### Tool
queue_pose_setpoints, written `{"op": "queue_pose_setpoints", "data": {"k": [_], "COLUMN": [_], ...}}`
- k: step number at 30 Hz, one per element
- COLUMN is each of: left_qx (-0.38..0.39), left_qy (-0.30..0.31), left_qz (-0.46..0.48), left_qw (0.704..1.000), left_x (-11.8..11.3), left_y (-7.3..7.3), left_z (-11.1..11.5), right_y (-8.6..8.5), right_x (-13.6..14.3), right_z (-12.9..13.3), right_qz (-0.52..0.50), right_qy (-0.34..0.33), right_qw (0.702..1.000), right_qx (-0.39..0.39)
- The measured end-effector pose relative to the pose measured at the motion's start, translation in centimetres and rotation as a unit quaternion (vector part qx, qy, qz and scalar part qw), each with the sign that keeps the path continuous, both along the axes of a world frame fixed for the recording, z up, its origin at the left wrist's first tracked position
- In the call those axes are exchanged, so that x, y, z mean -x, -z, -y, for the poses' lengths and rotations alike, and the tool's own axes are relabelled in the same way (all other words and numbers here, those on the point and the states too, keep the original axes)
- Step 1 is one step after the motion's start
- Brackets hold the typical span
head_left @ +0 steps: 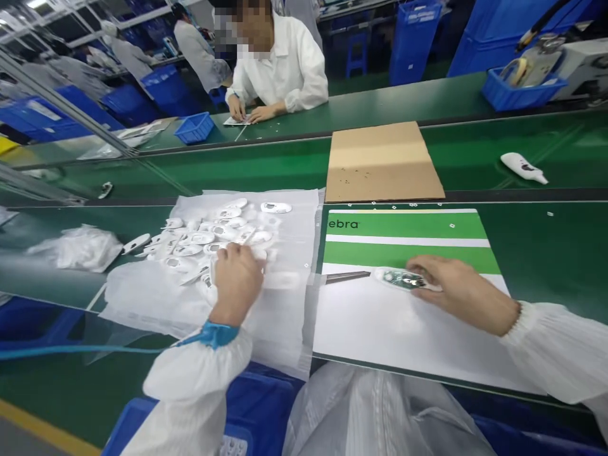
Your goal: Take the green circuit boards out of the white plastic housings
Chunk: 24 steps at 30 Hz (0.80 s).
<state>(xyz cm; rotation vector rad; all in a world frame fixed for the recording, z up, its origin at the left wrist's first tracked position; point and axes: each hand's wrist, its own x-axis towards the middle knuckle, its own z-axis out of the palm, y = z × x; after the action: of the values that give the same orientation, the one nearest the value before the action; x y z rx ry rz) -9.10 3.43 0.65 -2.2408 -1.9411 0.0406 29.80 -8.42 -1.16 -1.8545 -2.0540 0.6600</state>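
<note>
My right hand [451, 288] holds a white oval housing with a green circuit board [403, 279] inside, its thumb and fingers at the right end. The housing rests low over a white and green sheet [403, 329]. Just left of it lie dark metal tweezers [348, 276]. My left hand [237, 275], with a blue band at the wrist, is at the right part of a pile of white plastic shells [190, 238] on thin white foam sheeting [280, 323]. Its fingers are bent down, and their tips and anything under them are hidden.
Beyond the sheet lies brown cardboard [382, 161] with small dark bits. A white device [523, 168] lies on the green conveyor at right. Crumpled plastic [85, 247] sits at left. Across the line, a person [280, 63] works beside a blue basket [194, 128].
</note>
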Motion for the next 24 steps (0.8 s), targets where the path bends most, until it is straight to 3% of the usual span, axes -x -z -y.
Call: {"op": "queue_pose_setpoints", "data": {"k": [2, 6, 11, 13, 15, 18, 20, 22, 24], "left_qx": [0.012, 0.018, 0.001, 0.018, 0.056, 0.129, 0.148, 0.132, 0.105], "left_qy": [-0.027, -0.052, -0.036, 0.033, 0.159, 0.371, 0.466, 0.477, 0.417], "left_qz": [-0.029, -0.01, 0.082, 0.122, 0.168, 0.19, 0.163, 0.15, 0.168], "left_qw": [0.999, 0.998, 0.996, 0.992, 0.971, 0.9, 0.857, 0.856, 0.887], "left_x": [1.1, 1.9, 0.3, -1.7, -4.1, -7.5, -9.0, -10.0, -10.8], "left_y": [0.3, 1.1, 0.2, -0.6, -1.1, -0.7, 0.1, 1.0, 1.9], "left_z": [-0.8, -1.8, -1.9, -0.8, 0.8, 3.2, 4.5, 5.7, 7.0], "right_y": [-0.1, 0.6, 1.6, 1.8, 1.9, 1.9, 1.9, 1.9, 2.0], "right_x": [1.2, 2.3, 3.4, 4.1, 4.5, 5.0, 5.2, 5.6, 6.0], "right_z": [0.9, 2.8, 4.3, 4.6, 4.5, 4.0, 3.4, 3.0, 3.0], "right_qz": [-0.041, -0.068, -0.07, -0.065, -0.054, -0.049, -0.065, -0.077, -0.076], "right_qy": [0.001, 0.063, 0.122, 0.13, 0.14, 0.181, 0.221, 0.258, 0.283], "right_qw": [0.999, 0.995, 0.983, 0.979, 0.976, 0.972, 0.968, 0.96, 0.954], "right_qx": [-0.001, -0.046, -0.115, -0.142, -0.157, -0.138, -0.103, -0.076, -0.069]}}
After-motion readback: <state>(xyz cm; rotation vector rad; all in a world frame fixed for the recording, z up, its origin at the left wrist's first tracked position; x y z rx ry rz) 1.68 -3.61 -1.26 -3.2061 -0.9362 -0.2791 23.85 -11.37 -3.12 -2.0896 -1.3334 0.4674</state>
